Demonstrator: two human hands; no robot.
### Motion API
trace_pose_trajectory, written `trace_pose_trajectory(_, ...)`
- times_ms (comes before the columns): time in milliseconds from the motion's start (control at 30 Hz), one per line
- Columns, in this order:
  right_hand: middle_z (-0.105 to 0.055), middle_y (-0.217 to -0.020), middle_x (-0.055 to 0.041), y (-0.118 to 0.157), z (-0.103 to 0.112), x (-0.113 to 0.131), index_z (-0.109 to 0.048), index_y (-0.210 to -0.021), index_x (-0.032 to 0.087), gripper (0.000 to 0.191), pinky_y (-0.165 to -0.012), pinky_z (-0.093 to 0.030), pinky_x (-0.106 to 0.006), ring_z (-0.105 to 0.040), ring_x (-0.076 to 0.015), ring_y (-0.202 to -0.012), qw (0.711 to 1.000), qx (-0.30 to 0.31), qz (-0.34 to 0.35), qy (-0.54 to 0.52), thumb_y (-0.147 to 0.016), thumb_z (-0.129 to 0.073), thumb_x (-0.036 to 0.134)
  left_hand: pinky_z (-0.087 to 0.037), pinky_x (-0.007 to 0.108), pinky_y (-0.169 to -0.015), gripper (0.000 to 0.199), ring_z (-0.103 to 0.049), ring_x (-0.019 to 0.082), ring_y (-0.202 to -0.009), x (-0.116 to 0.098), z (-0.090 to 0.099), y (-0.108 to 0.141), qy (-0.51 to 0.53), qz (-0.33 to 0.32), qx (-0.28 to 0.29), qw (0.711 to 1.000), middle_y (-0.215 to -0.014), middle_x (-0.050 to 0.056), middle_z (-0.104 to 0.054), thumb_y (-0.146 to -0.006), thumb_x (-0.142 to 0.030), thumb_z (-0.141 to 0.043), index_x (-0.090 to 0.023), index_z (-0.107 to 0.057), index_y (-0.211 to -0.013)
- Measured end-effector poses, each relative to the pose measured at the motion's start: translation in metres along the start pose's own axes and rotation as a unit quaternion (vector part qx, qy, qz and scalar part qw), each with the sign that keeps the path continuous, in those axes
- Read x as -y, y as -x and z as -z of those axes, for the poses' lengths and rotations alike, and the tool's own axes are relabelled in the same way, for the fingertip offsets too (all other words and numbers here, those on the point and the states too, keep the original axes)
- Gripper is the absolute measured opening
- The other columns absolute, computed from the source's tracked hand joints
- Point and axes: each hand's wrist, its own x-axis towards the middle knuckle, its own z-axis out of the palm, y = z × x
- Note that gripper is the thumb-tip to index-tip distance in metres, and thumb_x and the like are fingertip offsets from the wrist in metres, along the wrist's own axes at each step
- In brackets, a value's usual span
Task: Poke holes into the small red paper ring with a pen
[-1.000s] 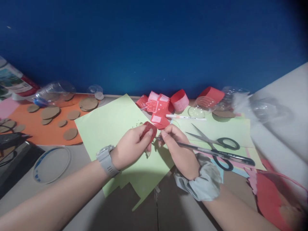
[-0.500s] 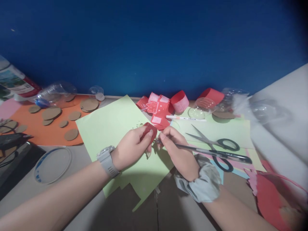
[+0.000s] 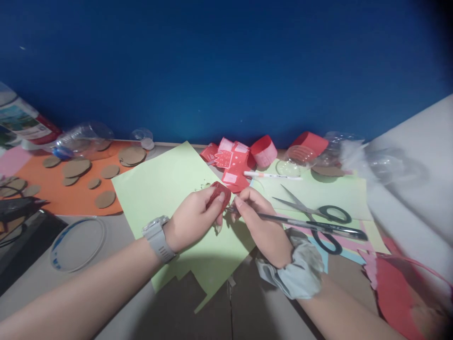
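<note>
My left hand (image 3: 198,208), with a grey watch on its wrist, pinches a small dark red piece (image 3: 222,190) with a lined surface. Close beside it, my right hand (image 3: 256,217) is closed on a long slim black-handled tool (image 3: 318,226); its kind is not clear. The tool's dark tip touches or nearly touches the lower edge of the red piece. Under both hands lies a light green paper sheet (image 3: 159,189) with a jagged cut lower edge. Small dark marks or crumbs show on it just behind the red piece.
Scissors (image 3: 311,212) lie open on papers at right. Red paper shapes (image 3: 235,160), a red ring (image 3: 264,150) and a white marker (image 3: 272,175) sit behind. Cardboard discs (image 3: 76,167) and a plastic bottle (image 3: 83,137) rest on orange paper at left. A blue panel (image 3: 212,71) stands behind.
Almost nothing differs. The view has shifted very slightly, and both hands keep the same hold on the red piece and the tool.
</note>
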Motion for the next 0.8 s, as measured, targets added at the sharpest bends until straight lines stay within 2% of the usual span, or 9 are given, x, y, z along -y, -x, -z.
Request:
trace_pose_trajectory(167, -0.053, -0.065, 0.0035, 0.0002, 0.0007, 0.0010, -0.046, -0.071, 0.019, 0.027, -0.057, -0.037, -0.021, -0.047, -0.0099, -0.060, 1.000, -0.011, -0.002, -0.001, -0.095, -0.047, 0.032, -0.043, 0.023, -0.066, 0.034, -0.054, 0.010, -0.058, 0.0004, 0.0006, 0.0002, 0.001, 0.002, 0.002, 1.000, -0.061, -0.004, -0.058, -0.099, -0.032, -0.036, -0.018, -0.047, -0.070)
trace_pose_trajectory(333, -0.053, -0.066, 0.0026, 0.0014, 0.0007, 0.0023, -0.045, -0.071, 0.019, 0.027, -0.059, -0.038, -0.022, -0.047, -0.0111, -0.061, 1.000, 0.012, 0.000, 0.001, -0.094, -0.048, 0.033, -0.043, 0.024, -0.065, 0.036, -0.055, 0.011, -0.058, -0.0001, 0.0003, 0.0001, 0.003, -0.006, 0.003, 1.000, -0.061, -0.003, -0.058, -0.099, -0.032, -0.036, -0.018, -0.049, -0.069)
trace_pose_trajectory(533, -0.053, -0.066, 0.0026, 0.0009, 0.0006, 0.0011, -0.046, -0.071, 0.019, 0.027, -0.059, -0.038, -0.022, -0.048, -0.0111, -0.061, 1.000, -0.008, 0.002, 0.003, -0.095, -0.048, 0.033, -0.043, 0.024, -0.066, 0.034, -0.054, 0.011, -0.058, 0.0001, 0.0006, -0.0004, 0.003, -0.003, 0.002, 1.000, -0.061, -0.003, -0.058, -0.099, -0.031, -0.036, -0.018, -0.048, -0.070)
trace_pose_trajectory(700, -0.052, -0.066, 0.0032, 0.0010, -0.0003, -0.0011, -0.045, -0.072, 0.020, 0.027, -0.058, -0.038, -0.022, -0.047, -0.0106, -0.061, 1.000, 0.022, 0.002, -0.009, -0.095, -0.048, 0.035, -0.042, 0.024, -0.065, 0.035, -0.054, 0.011, -0.059, -0.0001, 0.0009, -0.0007, 0.005, -0.011, 0.003, 1.000, -0.061, -0.003, -0.058, -0.099, -0.032, -0.036, -0.018, -0.049, -0.069)
trace_pose_trajectory(800, -0.053, -0.066, 0.0030, 0.0010, 0.0001, -0.0008, -0.046, -0.072, 0.019, 0.027, -0.058, -0.037, -0.022, -0.047, -0.0108, -0.061, 1.000, 0.010, 0.003, -0.003, -0.095, -0.048, 0.034, -0.042, 0.024, -0.065, 0.035, -0.054, 0.011, -0.058, -0.0002, 0.0006, -0.0003, 0.007, -0.009, 0.000, 1.000, -0.061, -0.003, -0.058, -0.099, -0.032, -0.036, -0.018, -0.048, -0.069)
